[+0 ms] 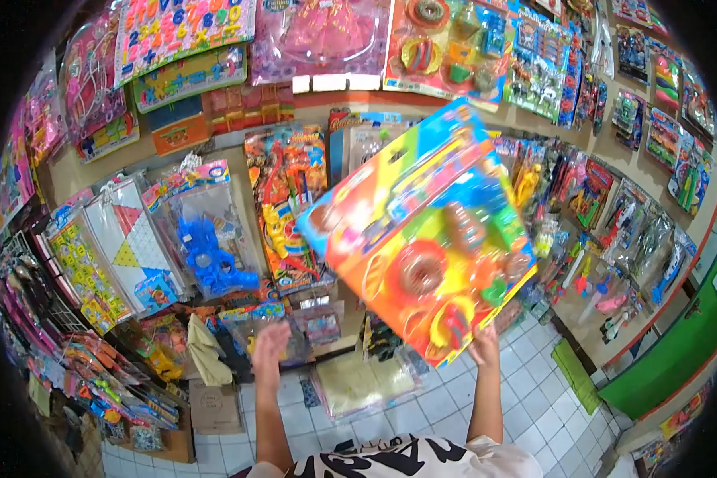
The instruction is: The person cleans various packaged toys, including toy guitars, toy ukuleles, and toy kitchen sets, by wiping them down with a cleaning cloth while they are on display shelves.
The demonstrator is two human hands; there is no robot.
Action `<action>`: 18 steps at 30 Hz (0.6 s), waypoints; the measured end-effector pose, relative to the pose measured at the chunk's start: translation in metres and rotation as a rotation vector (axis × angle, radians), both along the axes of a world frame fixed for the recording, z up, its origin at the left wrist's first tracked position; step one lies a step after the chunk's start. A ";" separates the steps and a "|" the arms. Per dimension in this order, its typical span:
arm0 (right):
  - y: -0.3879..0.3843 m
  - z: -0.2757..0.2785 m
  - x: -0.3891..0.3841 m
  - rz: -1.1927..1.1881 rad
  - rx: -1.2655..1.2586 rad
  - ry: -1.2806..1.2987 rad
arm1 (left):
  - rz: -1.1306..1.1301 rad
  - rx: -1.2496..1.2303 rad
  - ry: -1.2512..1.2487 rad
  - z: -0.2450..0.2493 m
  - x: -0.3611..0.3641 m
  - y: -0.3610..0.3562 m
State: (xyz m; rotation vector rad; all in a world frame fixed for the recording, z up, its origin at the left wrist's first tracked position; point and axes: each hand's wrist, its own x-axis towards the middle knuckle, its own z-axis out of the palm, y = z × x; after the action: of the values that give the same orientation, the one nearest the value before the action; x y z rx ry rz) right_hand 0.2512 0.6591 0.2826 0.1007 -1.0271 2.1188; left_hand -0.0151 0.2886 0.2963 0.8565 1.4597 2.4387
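A large, colourful toy food pack (430,239) is held up, tilted, in the middle of the view. Its clear blister shows a donut, a hot dog and other toy foods on a yellow and orange card. My right hand (484,344) grips the pack at its lower edge, with the fingers partly behind it. Raised to the left of the pack, my left hand (272,344) is apart from it and holds nothing, its fingers stretched out. Behind the pack, a red and orange carded toy set (287,207) hangs on the wall.
Carded toys cover the curved wall, among them a number set (185,36) and a blue toy in a bag (209,259). A clear plastic package (366,384) lies on the tiled floor. A brown box (215,406) stands at lower left, and a green panel (669,346) at right.
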 end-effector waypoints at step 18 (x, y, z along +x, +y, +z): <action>-0.138 -0.103 -0.061 0.839 0.034 -0.707 | 0.104 -0.334 -0.327 -0.050 0.027 -0.238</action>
State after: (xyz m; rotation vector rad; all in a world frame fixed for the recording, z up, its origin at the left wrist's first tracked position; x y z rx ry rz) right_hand 0.1899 0.5210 0.1800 -0.2717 -1.6244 3.0025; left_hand 0.0117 0.0503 0.2464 0.3047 1.7400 2.1754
